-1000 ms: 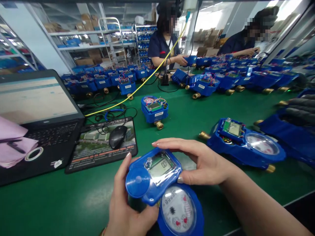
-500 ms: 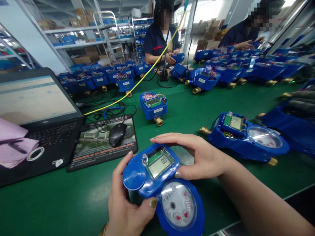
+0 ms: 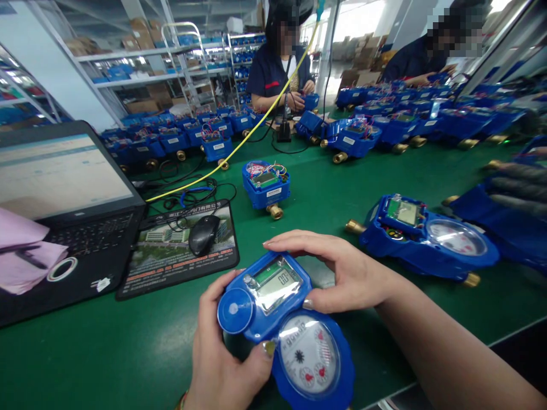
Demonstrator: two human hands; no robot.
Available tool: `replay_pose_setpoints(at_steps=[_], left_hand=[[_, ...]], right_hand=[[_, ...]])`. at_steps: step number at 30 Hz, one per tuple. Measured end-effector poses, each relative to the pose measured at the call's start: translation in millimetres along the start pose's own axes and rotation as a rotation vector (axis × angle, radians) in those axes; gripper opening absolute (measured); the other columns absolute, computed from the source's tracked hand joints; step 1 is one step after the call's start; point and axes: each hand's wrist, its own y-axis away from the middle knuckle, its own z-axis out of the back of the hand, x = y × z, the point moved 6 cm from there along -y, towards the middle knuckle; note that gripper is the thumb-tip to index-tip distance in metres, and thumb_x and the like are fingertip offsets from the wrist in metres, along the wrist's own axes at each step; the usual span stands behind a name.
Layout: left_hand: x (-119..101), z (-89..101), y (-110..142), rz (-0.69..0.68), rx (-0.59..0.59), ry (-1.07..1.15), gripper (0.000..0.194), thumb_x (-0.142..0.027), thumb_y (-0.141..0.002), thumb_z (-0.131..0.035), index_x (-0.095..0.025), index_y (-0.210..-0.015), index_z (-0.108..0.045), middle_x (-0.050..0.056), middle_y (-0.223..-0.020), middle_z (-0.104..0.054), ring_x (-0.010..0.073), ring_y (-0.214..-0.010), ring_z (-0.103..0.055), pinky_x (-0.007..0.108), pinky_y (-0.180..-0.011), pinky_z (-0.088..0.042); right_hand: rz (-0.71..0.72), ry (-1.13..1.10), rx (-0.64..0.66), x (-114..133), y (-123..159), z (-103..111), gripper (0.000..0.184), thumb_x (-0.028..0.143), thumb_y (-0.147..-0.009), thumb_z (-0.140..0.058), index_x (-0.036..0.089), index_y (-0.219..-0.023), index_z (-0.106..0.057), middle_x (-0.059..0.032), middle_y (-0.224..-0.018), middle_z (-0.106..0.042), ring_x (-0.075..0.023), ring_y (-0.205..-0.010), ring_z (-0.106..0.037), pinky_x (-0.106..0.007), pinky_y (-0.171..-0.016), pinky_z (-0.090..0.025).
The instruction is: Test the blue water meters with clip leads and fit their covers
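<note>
A blue water meter (image 3: 294, 336) with an LCD display and a round dial sits at the near edge of the green bench, held in both hands. My left hand (image 3: 222, 359) wraps the meter's left side from below, thumb resting by the dial. My right hand (image 3: 342, 273) curls over the top right of the display cover, fingertips along its far edge and thumb pressed on its side. A round blue cap sits on the cover's left end.
An open meter (image 3: 423, 239) lies to the right, another (image 3: 265, 185) beyond. A laptop (image 3: 64, 193), mouse (image 3: 204, 234) on a mouse pad and cables lie left. Rows of blue meters fill the far bench, where two people work. A gloved hand (image 3: 519, 188) is at right.
The meter's cover has shifted slightly in my hands and my left thumb has moved onto the meter by the dial. My right hand keeps its hold.
</note>
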Motion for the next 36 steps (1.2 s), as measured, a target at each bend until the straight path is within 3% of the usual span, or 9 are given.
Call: replay_pose_setpoints(at_steps=[6,12,16,19,23,26,29,33,36], left_hand=[[7,-6.5,3,0.142,0.068,0.021,0.074,-0.053,-0.073,-0.069,-0.028,-0.134,-0.036,0.003,-0.124,-0.057,0.025,-0.106,-0.059,0.038,-0.091,-0.048],[12,-15.4,4,0.259,0.172,0.072,0.074,-0.047,-0.072,-0.063,-0.022,-0.136,-0.033,0.01,-0.133,-0.052,0.0316,-0.121,-0.05,0.047,-0.096,-0.043],[15,-19.0,5,0.333,0.219,0.15,0.078,-0.051,-0.07,-0.066,-0.02,-0.135,-0.034,0.011,-0.128,-0.055,0.0327,-0.115,-0.053,0.049,-0.098,-0.043],[20,-21.8,9,0.378,0.253,0.216,0.087,-0.063,-0.068,-0.07,-0.02,-0.134,-0.034,0.015,-0.13,-0.053,0.0369,-0.118,-0.051,0.055,-0.101,-0.04],[24,-27.3,18,0.415,0.272,0.406,0.089,-0.066,-0.072,-0.071,-0.023,-0.138,-0.029,0.017,-0.13,-0.054,0.0363,-0.113,-0.057,0.054,-0.097,-0.048],[20,-25.9,16,0.366,0.223,0.438,0.089,-0.063,-0.075,-0.071,-0.025,-0.141,-0.025,0.016,-0.13,-0.054,0.034,-0.108,-0.061,0.048,-0.09,-0.055],[6,-14.6,3,0.208,0.094,0.339,0.088,-0.058,-0.07,-0.078,-0.029,-0.14,-0.033,0.012,-0.137,-0.049,0.0339,-0.114,-0.058,0.046,-0.093,-0.054],[-14,-3.9,-9,0.054,0.023,0.285,0.08,-0.05,-0.068,-0.083,-0.038,-0.135,-0.042,0.004,-0.135,-0.051,0.0297,-0.113,-0.058,0.038,-0.089,-0.056],[-21,-1.9,-9,-0.024,0.036,0.257,0.073,-0.052,-0.071,-0.08,-0.04,-0.134,-0.044,0.003,-0.136,-0.049,0.031,-0.12,-0.052,0.043,-0.095,-0.052]], right_hand=[[-0.036,0.006,-0.006,-2,2,0,0.061,0.025,-0.074,-0.073,0.016,-0.131,-0.051,-0.0107,-0.133,-0.053,-0.0228,-0.124,-0.049,-0.034,-0.101,-0.045],[-0.112,-0.086,-0.006,-8,7,0,0.065,0.03,-0.075,-0.075,0.019,-0.134,-0.05,-0.0102,-0.135,-0.052,-0.0237,-0.125,-0.049,-0.036,-0.101,-0.046],[-0.23,-0.209,0.039,-18,15,-2,0.08,0.036,-0.071,-0.08,0.021,-0.14,-0.043,-0.0107,-0.144,-0.041,-0.0264,-0.131,-0.042,-0.038,-0.104,-0.044],[-0.399,-0.275,0.119,-31,23,-7,0.102,0.04,-0.067,-0.083,0.022,-0.149,-0.027,-0.0152,-0.149,-0.032,-0.0301,-0.13,-0.043,-0.043,-0.103,-0.044],[-0.571,-0.412,0.225,-42,31,-16,0.105,0.042,-0.067,-0.082,0.022,-0.15,-0.021,-0.0166,-0.134,-0.051,-0.0256,-0.106,-0.062,-0.036,-0.084,-0.055],[-0.578,-0.502,0.153,-41,31,-15,0.101,0.041,-0.063,-0.085,0.02,-0.147,-0.032,-0.0126,-0.121,-0.06,-0.0221,-0.095,-0.065,-0.031,-0.076,-0.056],[-0.495,-0.518,0.027,-33,28,-8,0.102,0.041,-0.058,-0.089,0.022,-0.144,-0.038,-0.0132,-0.131,-0.054,-0.0256,-0.108,-0.061,-0.036,-0.088,-0.053],[-0.304,-0.524,-0.071,-19,26,0,0.104,0.049,-0.062,-0.085,0.03,-0.148,-0.03,-0.0109,-0.14,-0.046,-0.0264,-0.122,-0.052,-0.04,-0.101,-0.043],[-0.239,-0.533,-0.086,-13,29,3,0.108,0.052,-0.061,-0.085,0.033,-0.149,-0.025,-0.0104,-0.143,-0.044,-0.027,-0.125,-0.049,-0.042,-0.104,-0.041]])
